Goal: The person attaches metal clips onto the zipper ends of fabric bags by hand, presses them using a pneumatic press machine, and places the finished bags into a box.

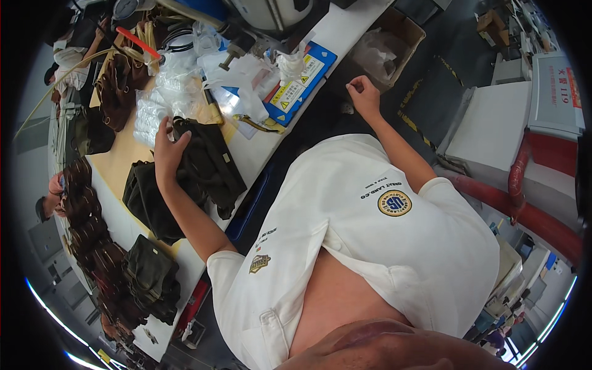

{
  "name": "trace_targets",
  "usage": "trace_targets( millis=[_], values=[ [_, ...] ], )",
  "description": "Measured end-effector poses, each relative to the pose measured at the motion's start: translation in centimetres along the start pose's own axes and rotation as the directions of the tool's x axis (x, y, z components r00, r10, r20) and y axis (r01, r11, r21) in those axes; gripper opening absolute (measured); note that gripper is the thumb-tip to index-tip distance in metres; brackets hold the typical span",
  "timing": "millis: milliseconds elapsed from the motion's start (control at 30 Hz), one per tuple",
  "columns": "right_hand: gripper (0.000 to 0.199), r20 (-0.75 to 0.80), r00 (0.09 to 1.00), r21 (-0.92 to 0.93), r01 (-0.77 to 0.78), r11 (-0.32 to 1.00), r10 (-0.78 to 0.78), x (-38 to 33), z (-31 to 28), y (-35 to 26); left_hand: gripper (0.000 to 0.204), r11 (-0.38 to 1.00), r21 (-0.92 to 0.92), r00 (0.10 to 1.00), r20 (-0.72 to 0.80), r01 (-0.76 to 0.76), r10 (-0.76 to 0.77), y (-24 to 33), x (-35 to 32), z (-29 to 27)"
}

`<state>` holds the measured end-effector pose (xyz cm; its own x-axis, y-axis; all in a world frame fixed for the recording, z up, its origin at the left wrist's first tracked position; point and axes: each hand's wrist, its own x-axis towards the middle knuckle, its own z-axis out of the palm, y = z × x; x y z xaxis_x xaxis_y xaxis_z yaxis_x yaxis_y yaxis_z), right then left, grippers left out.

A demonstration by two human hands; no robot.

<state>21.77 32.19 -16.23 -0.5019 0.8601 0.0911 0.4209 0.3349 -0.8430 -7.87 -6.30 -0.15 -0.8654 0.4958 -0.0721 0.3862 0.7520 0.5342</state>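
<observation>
My left hand (171, 150) is over the table at the edge of a dark green bag (208, 154). Its thumb and fingers are apart, and nothing shows between them. Bundled clear plastic wrapping (161, 102) lies just beyond the fingertips. My right hand (365, 97) is out past the table's right edge, with thumb and fingers curled together. Whatever they might pinch is too small to make out. A small pale scrap (346, 108) shows below that hand. Another dark green bag (148, 200) rests left of my left forearm.
Brown bags (117, 86) and a long pile of brown pieces (86, 222) cover the table's left side. A metal machine (271, 15) stands at the far end, by a blue labelled panel (300, 83). A cardboard box (407, 40) holding plastic is beyond my right hand.
</observation>
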Motion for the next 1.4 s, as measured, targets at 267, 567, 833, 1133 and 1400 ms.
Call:
trace_targets(
  millis=[267,567,833,1133,1400],
  values=[
    [0.020,0.539,0.832,0.067,-0.194,0.979,0.128,2.7,0.6,-1.3,0.080,0.972,0.225,0.994,0.066,0.071,-0.088,-0.8,3.9,0.5],
    [0.019,0.871,0.482,0.040,0.114,0.993,-0.091,1.7,0.1,-9.8,0.045,0.869,0.484,0.953,0.297,-0.103,-0.052,-1.8,7.7,-1.0],
    [0.022,0.930,0.361,0.155,-0.230,0.961,-0.064,-0.2,1.4,-13.6,0.015,0.538,-0.840,0.991,0.122,0.075,0.052,-2.6,1.3,-1.5],
    [0.023,0.919,0.318,0.372,-0.498,0.784,-0.233,-1.5,6.9,-18.4,0.020,0.674,-0.738,0.990,0.069,-0.032,0.123,-1.1,-3.2,-1.1],
    [0.017,0.876,-0.236,0.049,-0.824,0.564,-0.421,-8.1,10.6,-20.9,0.032,0.464,-0.843,0.929,-0.357,-0.273,-0.102,-2.0,-4.2,4.2]
  ],
)
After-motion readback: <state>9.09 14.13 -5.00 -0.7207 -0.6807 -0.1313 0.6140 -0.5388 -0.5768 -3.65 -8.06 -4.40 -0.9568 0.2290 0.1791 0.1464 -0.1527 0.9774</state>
